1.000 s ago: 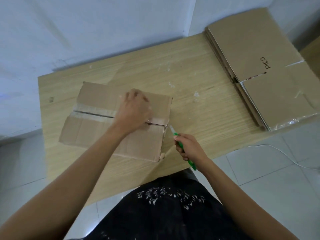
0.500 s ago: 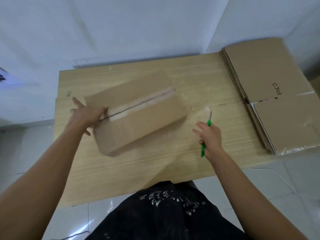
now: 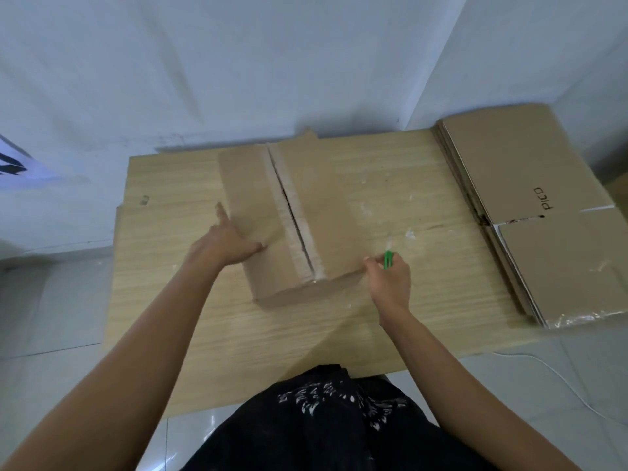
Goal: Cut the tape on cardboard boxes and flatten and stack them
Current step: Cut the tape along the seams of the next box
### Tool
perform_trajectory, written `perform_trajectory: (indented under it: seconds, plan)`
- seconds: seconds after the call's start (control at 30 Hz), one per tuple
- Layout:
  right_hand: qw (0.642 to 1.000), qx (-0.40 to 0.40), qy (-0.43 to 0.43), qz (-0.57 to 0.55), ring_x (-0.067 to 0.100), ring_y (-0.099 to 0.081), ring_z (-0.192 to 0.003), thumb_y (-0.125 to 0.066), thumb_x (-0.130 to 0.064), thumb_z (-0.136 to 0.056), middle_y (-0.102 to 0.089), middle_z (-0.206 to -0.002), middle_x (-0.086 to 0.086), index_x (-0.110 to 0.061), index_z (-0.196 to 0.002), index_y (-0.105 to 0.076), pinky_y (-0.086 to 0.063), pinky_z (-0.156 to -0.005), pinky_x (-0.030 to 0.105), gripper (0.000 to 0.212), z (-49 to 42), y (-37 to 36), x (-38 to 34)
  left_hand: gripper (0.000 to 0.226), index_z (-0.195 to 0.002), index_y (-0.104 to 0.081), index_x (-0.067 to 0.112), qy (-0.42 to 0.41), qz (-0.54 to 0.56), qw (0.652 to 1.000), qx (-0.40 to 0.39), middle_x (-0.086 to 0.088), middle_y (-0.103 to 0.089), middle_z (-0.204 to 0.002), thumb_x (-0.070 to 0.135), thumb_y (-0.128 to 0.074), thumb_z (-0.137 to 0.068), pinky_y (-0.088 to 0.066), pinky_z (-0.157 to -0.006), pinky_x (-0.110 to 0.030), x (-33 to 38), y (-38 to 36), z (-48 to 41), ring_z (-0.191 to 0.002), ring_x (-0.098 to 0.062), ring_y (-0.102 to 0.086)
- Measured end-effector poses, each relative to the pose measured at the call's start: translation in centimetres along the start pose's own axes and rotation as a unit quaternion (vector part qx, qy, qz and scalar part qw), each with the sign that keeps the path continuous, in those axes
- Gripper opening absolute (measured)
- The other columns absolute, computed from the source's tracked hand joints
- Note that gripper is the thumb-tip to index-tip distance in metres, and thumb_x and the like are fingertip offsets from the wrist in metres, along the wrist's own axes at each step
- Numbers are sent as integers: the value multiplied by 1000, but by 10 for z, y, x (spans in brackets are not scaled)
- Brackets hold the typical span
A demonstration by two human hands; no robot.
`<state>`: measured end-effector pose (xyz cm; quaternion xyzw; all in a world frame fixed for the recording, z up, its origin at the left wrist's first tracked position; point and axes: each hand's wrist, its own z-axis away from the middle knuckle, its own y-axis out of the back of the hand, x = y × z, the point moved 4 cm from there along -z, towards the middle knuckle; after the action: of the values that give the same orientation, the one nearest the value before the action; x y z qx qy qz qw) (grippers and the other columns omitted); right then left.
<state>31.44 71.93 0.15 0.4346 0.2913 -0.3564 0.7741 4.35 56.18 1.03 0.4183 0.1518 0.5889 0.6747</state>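
A brown cardboard box [image 3: 326, 212] stands on the wooden table [image 3: 176, 300], its taped top seam slit open and running away from me. My left hand [image 3: 226, 244] lies against the box's near left corner, index finger along the left side and thumb on top. My right hand [image 3: 389, 280] grips a green-handled cutter [image 3: 388, 259], blade pointing away, while its fingers touch the box's near right corner. A stack of flattened boxes [image 3: 530, 212] marked PICO lies at the table's right end.
The table sits in a corner between white walls [image 3: 272, 62]. A white cable [image 3: 557, 372] trails over the tiled floor at the right. My black patterned clothing [image 3: 326, 419] meets the table's near edge.
The box has turned so its seam now points away from me and sits further right. My left hand moved to its near left corner; my right hand with the cutter came up to its near right corner.
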Motion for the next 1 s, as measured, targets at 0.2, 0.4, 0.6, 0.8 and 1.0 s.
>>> perform_trajectory:
  seconds: [0.2, 0.4, 0.6, 0.8, 1.0]
  plan:
    - [993, -77, -43, -85, 17, -73, -89, -62, -23, -95, -70, -98, 7, -13, -90, -55, -39, -52, 30, 14, 3, -8, 17, 81, -159, -11, 28, -216, -163, 960, 65, -6, -9, -167, 61, -47, -93, -31, -118, -52, 44, -29, 20, -154, -31, -11]
    - [990, -87, -28, -109, 16, -69, -100, -54, -26, -100, -67, -105, 0, -15, -97, -58, -38, -46, 29, 12, -2, 2, 9, 81, -144, -37, 8, -157, -128, 971, 128, -13, -36, -146, 68, -51, -90, -37, -105, -49, 91, -28, 43, -135, -34, -36]
    - [987, -100, -96, -79, 16, -64, -74, -34, -21, -105, -58, -94, 6, -13, -94, -62, -37, -45, 26, 31, 4, 14, 38, 93, -157, -19, 15, -283, -132, 946, 82, -9, -4, -169, 59, -62, -88, -6, -122, -62, 182, -48, 30, -155, -35, 8]
    - [986, -150, -58, -36, 16, -49, -54, -42, -18, -104, -50, -72, 5, -12, -94, -66, -42, -45, 28, 27, -2, 20, 40, 100, -158, -14, 12, -205, -229, 952, -11, -15, -3, -168, 57, -63, -83, -16, -109, -79, 221, -75, 9, -151, -51, 7]
    - [986, -163, 0, 22, 10, -45, -56, -43, -22, -102, -53, -69, -9, -20, -82, -67, -34, -57, 26, 31, -23, 17, 20, 75, -141, -47, 2, -262, -336, 905, 19, -20, -50, -139, 57, -55, -91, -27, -116, -59, 242, -68, 10, -135, -42, -43]
